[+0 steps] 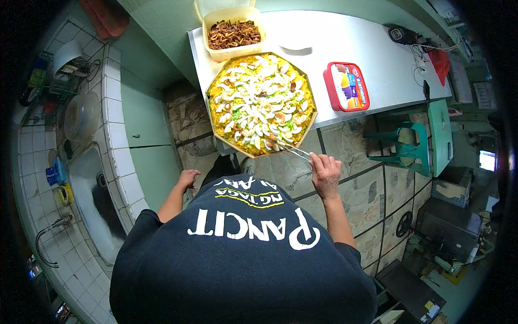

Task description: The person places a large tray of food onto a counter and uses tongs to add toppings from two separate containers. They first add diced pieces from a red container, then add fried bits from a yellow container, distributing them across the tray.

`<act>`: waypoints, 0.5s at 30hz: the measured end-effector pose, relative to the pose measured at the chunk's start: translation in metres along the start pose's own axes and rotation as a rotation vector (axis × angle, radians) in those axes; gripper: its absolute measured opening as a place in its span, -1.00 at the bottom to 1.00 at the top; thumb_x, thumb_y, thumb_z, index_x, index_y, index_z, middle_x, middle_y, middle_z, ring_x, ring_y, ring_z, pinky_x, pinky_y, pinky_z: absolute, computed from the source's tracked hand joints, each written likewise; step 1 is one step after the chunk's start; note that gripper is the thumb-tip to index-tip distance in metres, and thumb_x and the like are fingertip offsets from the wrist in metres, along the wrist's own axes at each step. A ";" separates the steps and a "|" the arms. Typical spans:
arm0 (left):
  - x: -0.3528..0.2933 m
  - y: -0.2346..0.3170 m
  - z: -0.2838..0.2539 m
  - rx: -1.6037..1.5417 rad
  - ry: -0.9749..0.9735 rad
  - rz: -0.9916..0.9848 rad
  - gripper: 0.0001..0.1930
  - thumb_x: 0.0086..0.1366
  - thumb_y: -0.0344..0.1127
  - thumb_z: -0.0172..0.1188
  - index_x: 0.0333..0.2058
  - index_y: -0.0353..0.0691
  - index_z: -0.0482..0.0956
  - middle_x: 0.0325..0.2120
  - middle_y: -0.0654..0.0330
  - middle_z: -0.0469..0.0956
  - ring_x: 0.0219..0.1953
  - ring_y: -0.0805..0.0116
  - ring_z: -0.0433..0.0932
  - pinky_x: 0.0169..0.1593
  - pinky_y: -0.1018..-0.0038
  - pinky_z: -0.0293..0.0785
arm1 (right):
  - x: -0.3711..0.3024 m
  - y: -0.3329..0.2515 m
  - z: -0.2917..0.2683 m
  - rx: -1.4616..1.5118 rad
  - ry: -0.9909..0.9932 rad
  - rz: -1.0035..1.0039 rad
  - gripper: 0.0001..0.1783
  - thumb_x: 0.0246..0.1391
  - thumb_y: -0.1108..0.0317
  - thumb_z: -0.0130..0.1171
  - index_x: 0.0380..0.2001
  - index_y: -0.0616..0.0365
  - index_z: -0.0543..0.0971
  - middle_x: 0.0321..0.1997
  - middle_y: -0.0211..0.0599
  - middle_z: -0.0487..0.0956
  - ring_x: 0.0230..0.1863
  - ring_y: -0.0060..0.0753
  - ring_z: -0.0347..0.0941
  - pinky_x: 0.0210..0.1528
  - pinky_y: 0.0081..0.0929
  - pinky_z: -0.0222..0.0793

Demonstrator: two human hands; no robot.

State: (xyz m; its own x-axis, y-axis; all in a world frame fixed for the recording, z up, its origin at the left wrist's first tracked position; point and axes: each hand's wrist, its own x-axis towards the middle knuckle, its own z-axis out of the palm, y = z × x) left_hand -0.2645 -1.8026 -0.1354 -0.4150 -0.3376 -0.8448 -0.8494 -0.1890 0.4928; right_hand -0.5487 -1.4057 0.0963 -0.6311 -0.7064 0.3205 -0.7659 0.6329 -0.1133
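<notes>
Yellow noodles (244,140) fill an 8-sided tray (308,128), which rests towards the left end of a white table (337,38), its near rim at the table's front edge. Sliced egg (263,114) is scattered thickly over the noodles, with pieces of shrimp and bits of green showing between the pale slices.

The right hand (326,171) is beyond the near right side of the tray, its fingers clamped on the handle end of metal tongs (297,148). The 2 arms of the tongs stand a little apart and slant across the rim, so that the tips lie at the food just inside it; whether they grip a piece, I cannot tell.

The left hand (189,179) hangs beside the person's waist, well apart from the tray, and nothing shows in it. Its fingers are loosely bent and slightly parted.

Just behind the tray is a pale plastic container (237,54), its lid (224,6) tipped back, with brown strips (233,35) inside. A red tub (348,86) with a printed lid sits farther right on the table, apart from the tray. The person wears a black shirt (237,270) with white lettering. A sink (81,162) set in white tiles is at the left, and a green plastic chair (413,146) stands at the right.
</notes>
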 end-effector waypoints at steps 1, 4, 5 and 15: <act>-0.001 0.001 0.000 -0.004 0.003 0.017 -0.77 0.27 -0.20 0.02 -0.28 -0.14 0.61 -0.74 0.34 0.24 -0.69 0.49 0.26 -0.57 0.32 0.50 | -0.002 0.000 0.000 0.023 -0.015 0.015 -0.71 0.01 0.28 0.19 -0.14 -0.06 0.53 -0.38 -0.49 0.46 -0.36 -0.39 0.36 -0.29 -0.36 0.12; -0.009 -0.001 -0.001 0.041 0.014 0.009 -0.77 0.27 -0.19 0.03 -0.27 -0.14 0.60 -0.74 0.34 0.24 -0.69 0.49 0.26 -0.58 0.33 0.50 | -0.005 0.005 -0.001 0.102 -0.054 0.066 -0.72 0.03 0.28 0.19 -0.14 -0.04 0.54 -0.37 -0.47 0.47 -0.36 -0.39 0.37 -0.29 -0.37 0.12; -0.011 -0.002 -0.002 0.064 0.016 -0.003 -0.77 0.27 -0.19 0.03 -0.27 -0.14 0.60 -0.74 0.34 0.24 -0.69 0.49 0.26 -0.58 0.33 0.50 | -0.006 0.007 -0.004 0.136 -0.064 0.089 -0.73 0.04 0.28 0.18 -0.14 -0.04 0.54 -0.36 -0.46 0.47 -0.36 -0.39 0.38 -0.29 -0.38 0.12; -0.030 -0.037 -0.011 -0.091 0.089 -0.035 -0.77 0.25 -0.23 0.00 -0.27 -0.14 0.61 -0.72 0.33 0.25 -0.66 0.47 0.29 -0.56 0.29 0.52 | 0.121 0.021 -0.001 0.494 0.168 0.182 -0.78 0.22 0.34 0.00 -0.20 0.21 0.56 -0.39 -0.11 0.52 -0.36 -0.14 0.47 -0.28 -0.29 0.34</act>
State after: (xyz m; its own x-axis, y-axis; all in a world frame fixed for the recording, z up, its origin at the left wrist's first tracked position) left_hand -0.2169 -1.7959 -0.1264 -0.3515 -0.4094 -0.8419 -0.8283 -0.2832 0.4835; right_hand -0.6411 -1.4776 0.1339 -0.7611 -0.5138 0.3959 -0.6387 0.4873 -0.5955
